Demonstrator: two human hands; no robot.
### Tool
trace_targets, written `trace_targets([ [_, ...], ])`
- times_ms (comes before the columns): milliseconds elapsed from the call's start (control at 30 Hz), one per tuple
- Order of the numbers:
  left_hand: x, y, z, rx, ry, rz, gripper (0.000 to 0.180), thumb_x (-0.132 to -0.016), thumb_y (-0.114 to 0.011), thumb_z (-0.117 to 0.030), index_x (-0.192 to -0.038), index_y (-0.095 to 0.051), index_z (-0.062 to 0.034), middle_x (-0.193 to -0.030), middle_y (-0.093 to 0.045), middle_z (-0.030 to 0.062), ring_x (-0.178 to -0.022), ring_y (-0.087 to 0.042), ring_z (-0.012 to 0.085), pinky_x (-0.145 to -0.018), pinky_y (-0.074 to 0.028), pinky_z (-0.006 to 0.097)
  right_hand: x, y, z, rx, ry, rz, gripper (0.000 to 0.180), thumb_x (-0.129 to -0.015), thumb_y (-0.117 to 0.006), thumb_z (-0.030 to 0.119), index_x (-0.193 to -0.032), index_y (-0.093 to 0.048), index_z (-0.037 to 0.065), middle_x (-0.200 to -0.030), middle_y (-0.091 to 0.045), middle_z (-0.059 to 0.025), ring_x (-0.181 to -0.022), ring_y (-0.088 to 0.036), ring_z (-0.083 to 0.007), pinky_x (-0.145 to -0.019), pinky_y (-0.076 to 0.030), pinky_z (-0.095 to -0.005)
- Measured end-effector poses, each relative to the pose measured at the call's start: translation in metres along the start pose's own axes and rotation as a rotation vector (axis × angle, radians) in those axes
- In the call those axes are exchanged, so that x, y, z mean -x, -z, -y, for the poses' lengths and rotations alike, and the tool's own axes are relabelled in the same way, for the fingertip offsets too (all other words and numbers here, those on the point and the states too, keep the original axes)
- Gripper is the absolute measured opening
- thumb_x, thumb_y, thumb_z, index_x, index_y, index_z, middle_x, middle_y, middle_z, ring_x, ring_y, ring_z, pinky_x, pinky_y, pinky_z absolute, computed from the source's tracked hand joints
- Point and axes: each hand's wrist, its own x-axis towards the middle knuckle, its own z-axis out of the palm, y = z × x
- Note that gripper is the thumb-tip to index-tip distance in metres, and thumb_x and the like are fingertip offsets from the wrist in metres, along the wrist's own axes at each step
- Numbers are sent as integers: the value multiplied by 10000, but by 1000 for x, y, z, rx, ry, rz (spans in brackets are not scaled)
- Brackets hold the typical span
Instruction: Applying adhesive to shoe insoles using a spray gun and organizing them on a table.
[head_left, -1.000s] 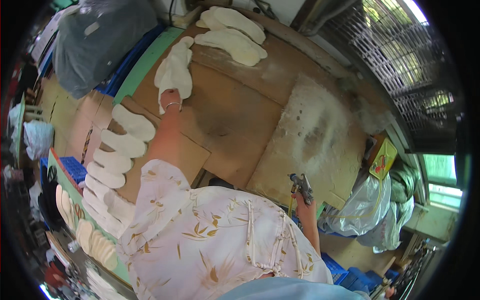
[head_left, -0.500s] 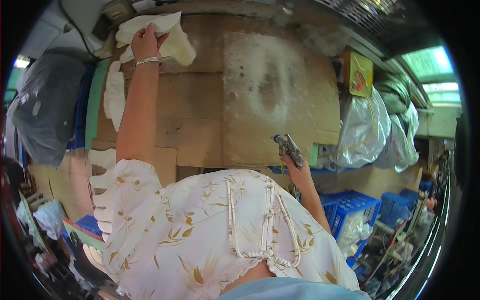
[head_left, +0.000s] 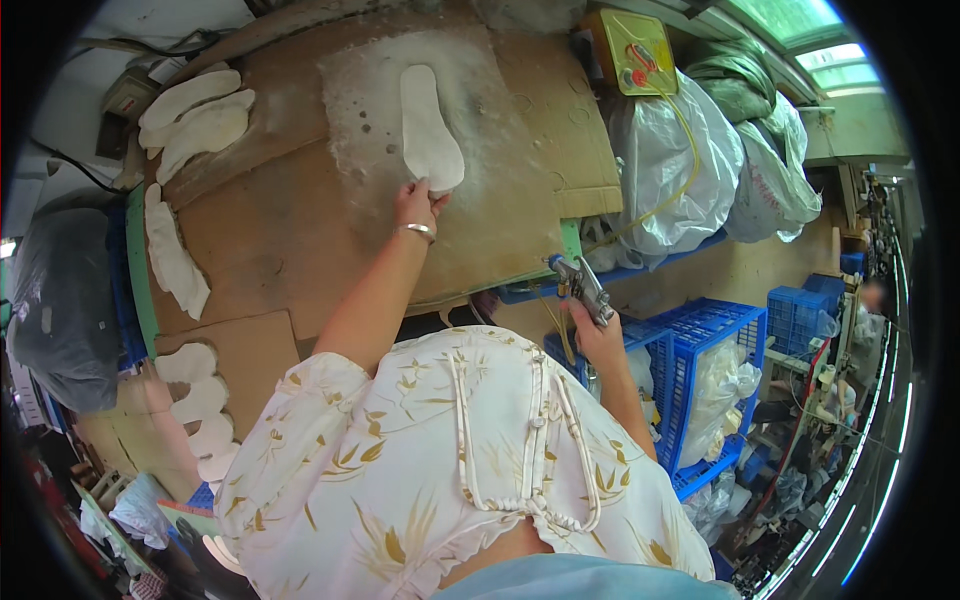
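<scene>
A white insole (head_left: 428,128) lies on the whitened patch of the cardboard (head_left: 480,250). The fingers of my left hand (head_left: 418,208) are closed on its near, wider end. My right hand (head_left: 600,342) grips a metal spray gun (head_left: 586,290), held over the near edge of the table with its nozzle toward the far left. Several more insoles (head_left: 208,132) are piled at the far left of the cardboard. Below them another small group of insoles (head_left: 172,252) lies along the left edge, and a row of insoles (head_left: 188,365) runs down beside my left sleeve.
A yellow tin (head_left: 640,55) with a yellow hose (head_left: 690,165) stands at the far right. Beside it are white plastic bags (head_left: 670,150). Blue crates (head_left: 700,345) stand right of my right arm. A dark bag (head_left: 65,310) bulges at the far left.
My left hand has moved from the far-left pile to the whitened patch, where an insole now lies. My view has shifted rightward and nearer. The right hand keeps hold of the spray gun.
</scene>
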Motion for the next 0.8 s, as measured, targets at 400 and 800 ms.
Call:
trace_targets([
  [400, 45, 27, 22, -307, 159, -8, 281, -816, -617, -202, -959, -525, 21, -878, -583, 109, -675, -627, 197, -540, -529, 263, -22, 14, 51, -16, 272, 75, 235, -903, -480, 201, -1005, -577, 12, -742, -557, -2, -462, -399, -30, -400, -324, -201],
  [800, 39, 35, 27, -367, 190, -80, 271, -824, -610, -209, -956, -563, 23, -860, -632, 114, -659, -629, 167, -506, -514, 229, -36, -47, 75, 250, 315, 285, 203, -861, -565, 215, -879, -519, 18, -649, -502, -65, -596, -449, -144, -569, -401, -278],
])
